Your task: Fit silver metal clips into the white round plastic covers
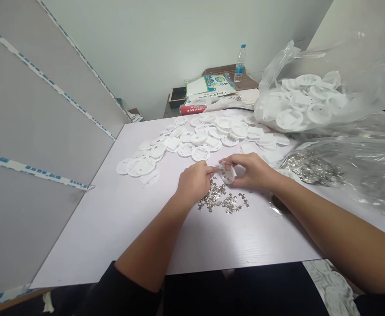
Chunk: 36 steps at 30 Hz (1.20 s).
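Note:
My right hand [250,170] grips a white round plastic disc [226,174] by its edge and keeps it tilted above the table. My left hand [195,182] is closed, its index finger reaching to the left edge of that disc; whatever its fingers pinch is too small or hidden to make out. Just below both hands lies a loose heap of small shiny metal clips [230,203]. Beyond them, many similar white plastic discs [200,153] are spread in an overlapping pile across the table.
A clear plastic bag of white discs [306,103] stands at the back right. In front of it lies another bag with metal pieces [314,169]. A water bottle [240,66] and printed packets [212,85] sit behind the table [120,228]. A grey partition [41,131] rises on the left.

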Tool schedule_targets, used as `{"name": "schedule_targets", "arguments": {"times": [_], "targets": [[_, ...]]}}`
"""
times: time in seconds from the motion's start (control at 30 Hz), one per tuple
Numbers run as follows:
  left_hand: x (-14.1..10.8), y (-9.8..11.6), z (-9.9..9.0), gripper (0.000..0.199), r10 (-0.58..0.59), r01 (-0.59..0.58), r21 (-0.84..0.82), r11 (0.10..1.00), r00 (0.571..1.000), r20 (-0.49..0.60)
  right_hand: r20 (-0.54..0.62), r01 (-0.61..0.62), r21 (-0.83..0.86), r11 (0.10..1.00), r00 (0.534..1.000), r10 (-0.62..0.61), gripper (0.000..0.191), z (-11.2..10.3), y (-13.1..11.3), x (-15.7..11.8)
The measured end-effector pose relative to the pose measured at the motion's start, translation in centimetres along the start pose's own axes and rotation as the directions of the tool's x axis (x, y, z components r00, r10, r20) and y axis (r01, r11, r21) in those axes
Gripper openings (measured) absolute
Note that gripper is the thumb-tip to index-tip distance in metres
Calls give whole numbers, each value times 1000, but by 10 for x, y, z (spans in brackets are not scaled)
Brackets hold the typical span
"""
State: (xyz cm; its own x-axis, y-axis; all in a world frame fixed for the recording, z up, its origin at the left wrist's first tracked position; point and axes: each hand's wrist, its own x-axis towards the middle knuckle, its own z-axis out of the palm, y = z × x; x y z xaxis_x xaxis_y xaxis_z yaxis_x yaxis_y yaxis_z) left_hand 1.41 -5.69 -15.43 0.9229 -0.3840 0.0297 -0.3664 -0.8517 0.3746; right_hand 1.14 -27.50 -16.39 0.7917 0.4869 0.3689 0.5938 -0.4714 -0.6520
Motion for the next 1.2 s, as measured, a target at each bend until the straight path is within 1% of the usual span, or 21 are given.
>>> {"name": "schedule_targets", "arguments": {"times": [0.17, 0.43, 0.57, 0.67, 0.8, 0.9, 1.07, 1.2], "targets": [[0, 0, 0, 38, -3, 3, -16, 1000, 1000, 6, 5, 16, 8, 1000, 1000, -16, 26, 1, 2, 1], [0, -1, 0, 37, -2, 2, -34, 999, 1000, 16, 9, 4, 39, 999, 1000, -4, 24, 1, -2, 2], [0, -1, 0, 38, 2, -1, -28, 1000, 1000, 17, 11, 1, 24, 1000, 1000, -2, 26, 0, -3, 2], [1, 0, -1, 38, -1, 2, -29, 1000, 1000, 18, 9, 21, 4, 1000, 1000, -21, 26, 0, -3, 2], [2, 5, -3, 34, -89, 90, -34, 995, 995, 33, 6, 74, -33, 997, 997, -74, 25, 1, -5, 3], [4, 10, -6, 29, -150, 152, -35, 988, 988, 46, 1, 85, -62, 994, 996, -85, 25, 3, -7, 4], [7, 14, -7, 25, -199, 202, -38, 979, 978, 66, 11, 49, -70, 996, 999, -48, 23, 4, -8, 5], [9, 15, -7, 24, -206, 210, -50, 976, 975, 78, 3, 38, -43, 998, 999, -38, 20, 3, -5, 5]]}}
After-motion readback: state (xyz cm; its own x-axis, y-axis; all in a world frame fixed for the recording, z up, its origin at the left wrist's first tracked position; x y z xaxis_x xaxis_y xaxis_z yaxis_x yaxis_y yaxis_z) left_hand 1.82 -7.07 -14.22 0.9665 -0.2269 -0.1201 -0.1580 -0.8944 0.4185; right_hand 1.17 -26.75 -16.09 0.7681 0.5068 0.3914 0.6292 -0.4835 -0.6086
